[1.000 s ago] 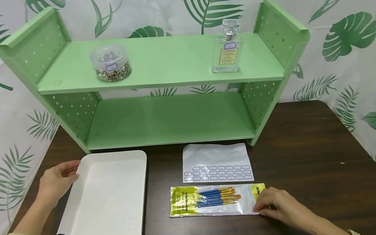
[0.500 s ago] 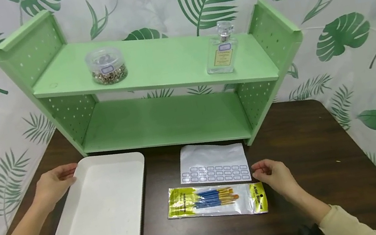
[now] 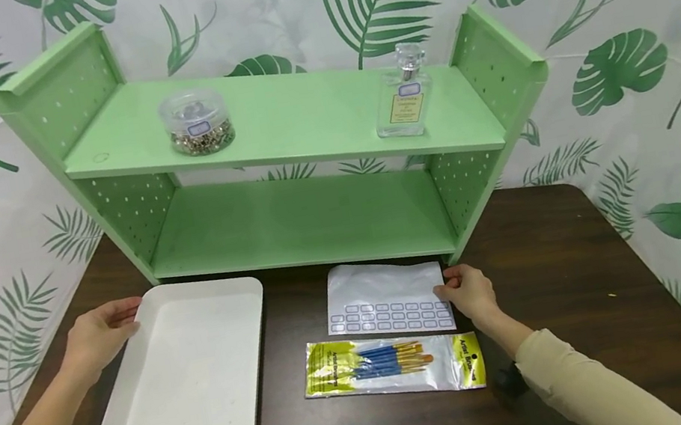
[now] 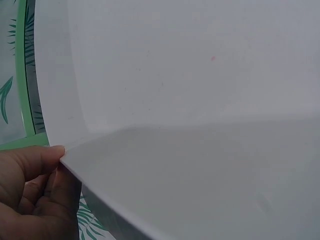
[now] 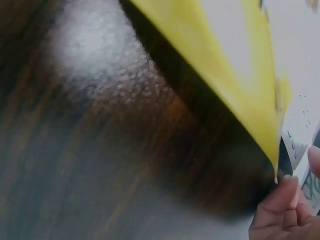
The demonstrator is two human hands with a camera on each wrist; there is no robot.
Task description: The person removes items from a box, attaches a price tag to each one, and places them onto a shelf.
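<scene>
My left hand (image 3: 100, 333) pinches the left rim of a shallow white tray (image 3: 191, 379) near its far corner. In the left wrist view the thumb (image 4: 42, 159) lies on the rim, with the other fingers curled below it. My right hand (image 3: 472, 293) is at the right edge of a white sheet of small blue-bordered labels (image 3: 384, 284), its thumb tip overlapping the sheet. I cannot tell whether these fingers grip it. A pack of blue-handled artist brushes (image 3: 392, 365) lies just nearer; its yellow end (image 5: 225, 75) fills much of the right wrist view.
A green two-tier shelf (image 3: 308, 222) stands behind the tray and sheet. On its top tier are a clear round tub of small metallic pieces (image 3: 198, 123) and a glass perfume bottle (image 3: 401, 99), each with a label. All this is on a dark wooden table (image 3: 560, 257).
My right hand has left the right end of the brush pack and moved away from me, then left to the label sheet's edge. The left hand stays on the tray.
</scene>
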